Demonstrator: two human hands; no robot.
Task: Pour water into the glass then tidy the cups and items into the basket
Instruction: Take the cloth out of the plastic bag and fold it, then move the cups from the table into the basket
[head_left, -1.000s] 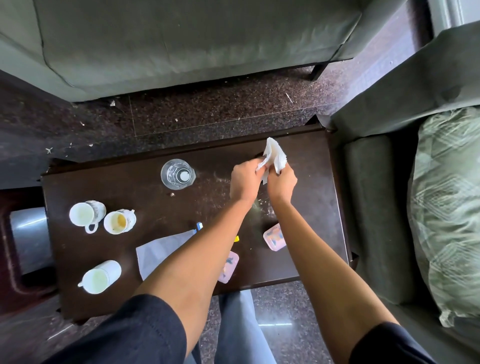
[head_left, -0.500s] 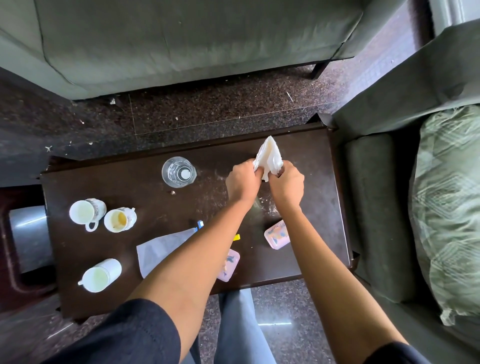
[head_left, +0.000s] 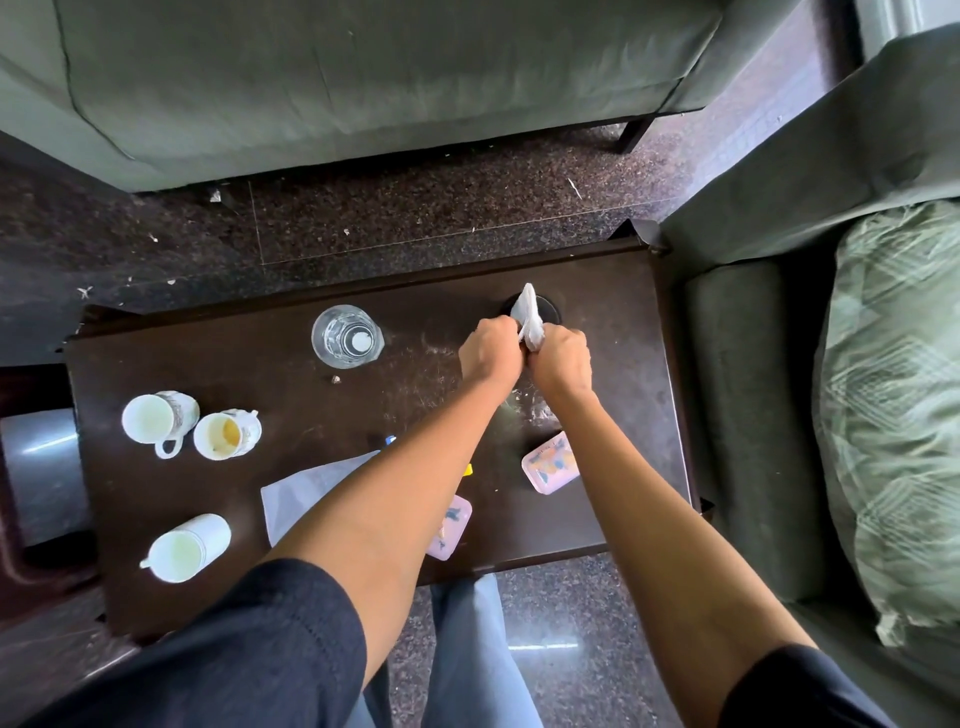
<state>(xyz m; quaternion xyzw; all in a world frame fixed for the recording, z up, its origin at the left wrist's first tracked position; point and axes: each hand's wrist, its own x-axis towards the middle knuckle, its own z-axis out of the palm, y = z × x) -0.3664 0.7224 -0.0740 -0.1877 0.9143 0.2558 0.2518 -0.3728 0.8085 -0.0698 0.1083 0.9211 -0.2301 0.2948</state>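
hands: left hand (head_left: 491, 349) and right hand (head_left: 561, 358) both clenched around white tissue (head_left: 529, 317) above table (head_left: 260, 384).

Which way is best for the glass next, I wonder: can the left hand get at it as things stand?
Probably yes, once freed. The glass stands alone on the table, just left of the left hand, nothing between. But both hands grip the white tissue, right hand included.

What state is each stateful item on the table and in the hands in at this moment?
glass: upright, clear, contents unclear.
left cup: upright, empty.
stained cup: upright, yellowish residue inside.
near cup: tipped, looks empty.
white tissue: bunched, gripped by left hand and right hand.
pink container: open, flat on table.
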